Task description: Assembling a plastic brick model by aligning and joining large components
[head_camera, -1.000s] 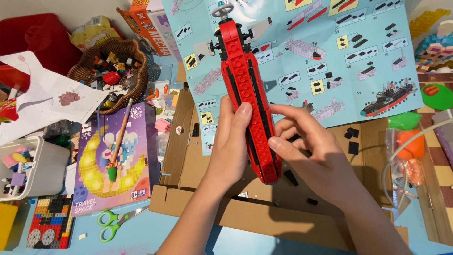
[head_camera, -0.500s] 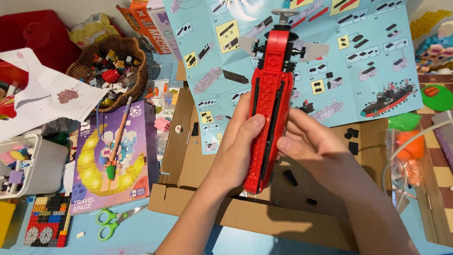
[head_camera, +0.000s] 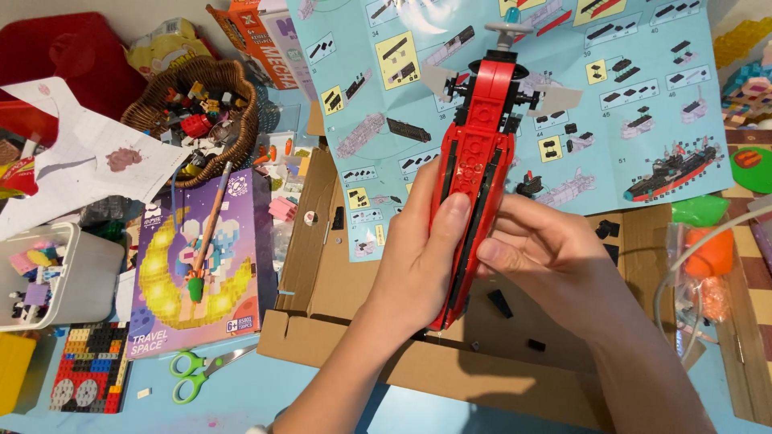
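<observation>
I saw a long red and black brick-built ship model (head_camera: 474, 185) held up between my two hands, its long axis running nearly straight away from me, leaning slightly to the right at the far end. The far end, with grey fins at either side and a small grey and blue top piece, pointed away over a pale blue instruction sheet (head_camera: 643, 88); the narrow near tip pointed back toward my wrists.

My left hand (head_camera: 414, 257) came up from below with the forearm angled inward, palm against the model's left side, thumb laid across its red top face and fingers curled shut around it. My right hand (head_camera: 555, 265) reached in from the lower right, its fingers bent and pressed against the model's right side near the middle, closed on it too.

The model sat between the hands, most of its length stretching beyond my fingertips. Beneath both hands lay an opened cardboard box (head_camera: 322, 265) with a few small black pieces (head_camera: 499, 303) scattered just under the right hand. Well to the left of my left hand were a purple box (head_camera: 233, 281), a wicker basket (head_camera: 241, 120) of bricks and green scissors (head_camera: 193, 374) on the light blue bench (head_camera: 241, 402).
</observation>
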